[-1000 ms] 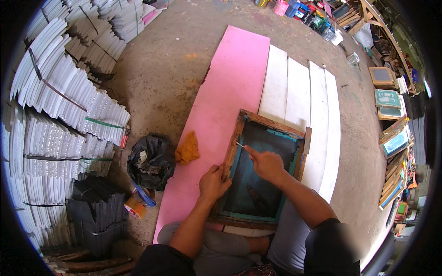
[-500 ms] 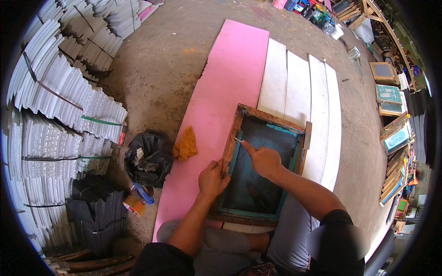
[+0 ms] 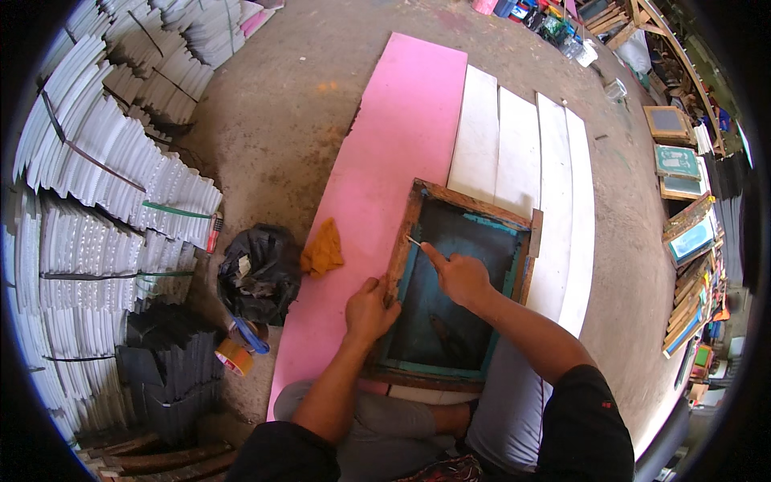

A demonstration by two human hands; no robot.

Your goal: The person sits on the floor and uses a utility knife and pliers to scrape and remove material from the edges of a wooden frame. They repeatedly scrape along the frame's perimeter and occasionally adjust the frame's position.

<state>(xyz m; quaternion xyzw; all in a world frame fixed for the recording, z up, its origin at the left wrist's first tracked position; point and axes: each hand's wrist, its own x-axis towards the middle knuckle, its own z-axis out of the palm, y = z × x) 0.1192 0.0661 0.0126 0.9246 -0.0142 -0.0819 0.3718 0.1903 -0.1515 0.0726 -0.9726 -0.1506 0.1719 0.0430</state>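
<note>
Across my lap and the boards lies a worn wooden screen frame (image 3: 467,195) with dark mesh and teal edging. My left hand (image 3: 371,310) is closed on the frame's left bar, thumb over the wood. Above the mesh, my right hand (image 3: 462,277) is closed round a slim tool (image 3: 413,240), its index finger stretched along it. The thin pale end touches or nearly touches the inner edge of the left bar; the rest is hidden in my palm, so its kind is unclear. A dark tool resembling pliers (image 3: 447,337) rests on the mesh below my right hand.
Under the frame lie a pink board (image 3: 401,120) and several white boards (image 3: 518,145). To the left are an orange cloth (image 3: 323,249), a black plastic bag (image 3: 259,273), tape rolls (image 3: 234,358), and bundled white sheets (image 3: 88,241). Other frames (image 3: 679,165) stand along the right.
The slim tool's tip has shifted very slightly left along the frame bar. Both hands stay almost in place, and the whole view has shifted a little.
</note>
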